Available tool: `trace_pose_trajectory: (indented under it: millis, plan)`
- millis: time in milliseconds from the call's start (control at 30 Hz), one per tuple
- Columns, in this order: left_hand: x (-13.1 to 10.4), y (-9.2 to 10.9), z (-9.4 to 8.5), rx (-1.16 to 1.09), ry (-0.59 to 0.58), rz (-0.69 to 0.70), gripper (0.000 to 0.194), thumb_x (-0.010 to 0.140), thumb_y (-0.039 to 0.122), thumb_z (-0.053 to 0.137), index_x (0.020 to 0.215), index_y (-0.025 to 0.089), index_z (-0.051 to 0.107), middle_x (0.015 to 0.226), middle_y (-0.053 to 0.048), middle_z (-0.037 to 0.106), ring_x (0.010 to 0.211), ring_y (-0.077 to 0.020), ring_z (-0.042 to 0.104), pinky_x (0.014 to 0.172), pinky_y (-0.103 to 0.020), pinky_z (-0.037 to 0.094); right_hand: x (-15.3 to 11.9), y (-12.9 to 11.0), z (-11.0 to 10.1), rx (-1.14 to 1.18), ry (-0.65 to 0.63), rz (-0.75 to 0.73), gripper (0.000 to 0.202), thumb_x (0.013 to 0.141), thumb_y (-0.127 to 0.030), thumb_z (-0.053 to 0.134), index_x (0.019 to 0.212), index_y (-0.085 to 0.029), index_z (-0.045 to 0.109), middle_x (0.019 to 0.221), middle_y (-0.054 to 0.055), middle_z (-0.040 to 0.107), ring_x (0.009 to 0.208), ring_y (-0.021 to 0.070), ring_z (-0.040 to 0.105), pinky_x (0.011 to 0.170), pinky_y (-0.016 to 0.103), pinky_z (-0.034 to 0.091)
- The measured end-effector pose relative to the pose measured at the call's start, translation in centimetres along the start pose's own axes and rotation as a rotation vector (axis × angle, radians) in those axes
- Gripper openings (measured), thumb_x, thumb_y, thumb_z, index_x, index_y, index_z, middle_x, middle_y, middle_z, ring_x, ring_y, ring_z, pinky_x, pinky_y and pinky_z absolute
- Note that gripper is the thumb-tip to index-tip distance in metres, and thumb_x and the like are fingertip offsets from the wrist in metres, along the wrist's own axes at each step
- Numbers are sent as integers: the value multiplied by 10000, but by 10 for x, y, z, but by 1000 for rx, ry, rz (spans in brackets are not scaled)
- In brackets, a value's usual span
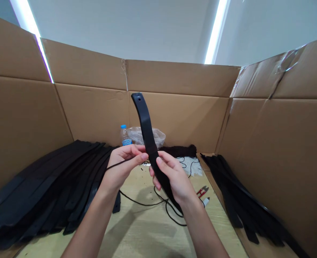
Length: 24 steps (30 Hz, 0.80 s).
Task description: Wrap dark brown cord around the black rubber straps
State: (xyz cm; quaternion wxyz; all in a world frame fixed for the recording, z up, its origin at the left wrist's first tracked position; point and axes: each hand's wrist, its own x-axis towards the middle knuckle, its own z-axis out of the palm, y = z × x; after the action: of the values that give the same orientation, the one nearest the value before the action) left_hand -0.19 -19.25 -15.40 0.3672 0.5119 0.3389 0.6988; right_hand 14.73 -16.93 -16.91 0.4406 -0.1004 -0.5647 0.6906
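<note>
My right hand (173,172) is closed around the lower part of a long black strap (147,127), which stands upright and slightly curved, with a hole near its top end. At the left edge of the strap, my left hand (123,163) pinches a thin black cord (122,162) between thumb and finger. A band of cord seems to wrap the strap just above my right thumb, though dark on dark makes it hard to see. More of the cord loops loosely on the table below my hands.
Many black strips (53,182) are piled at the left, and a smaller pile (233,190) lies right. Behind stand a water bottle (125,136), a clear plastic bag (158,137) and a dark cord bundle (182,151). Red thread snips (202,191) lie near my right wrist. Cardboard walls (180,114) surround the table.
</note>
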Motion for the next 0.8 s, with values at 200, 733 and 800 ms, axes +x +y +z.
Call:
trace_pose_trajectory:
  millis: [200, 733, 800]
  plan:
    - [3, -2, 3, -124, -100, -64, 310, 557, 295, 857, 537, 152, 583, 699, -53, 714, 733, -189, 683, 687, -236, 528, 3, 7, -1, 205, -113, 170, 349, 795, -441, 653, 988, -166, 554, 582, -50, 568, 314, 49, 438, 301, 160, 303]
    - [-4, -8, 19, 81, 120, 29, 206, 519, 315, 846, 505, 177, 693, 802, -57, 728, 739, -170, 681, 689, -202, 545, -1, 0, -3, -882, 387, -413, 345, 938, -368, 432, 777, -158, 654, 656, 31, 614, 637, 148, 572, 600, 256, 412]
    - [-7, -9, 19, 78, 102, 48, 200, 558, 308, 831, 509, 177, 689, 819, -51, 726, 735, -157, 674, 682, -194, 539, -3, -5, -2, -755, 378, -335, 398, 920, -433, 442, 690, -152, 605, 516, -13, 506, 486, 109, 479, 493, 230, 359]
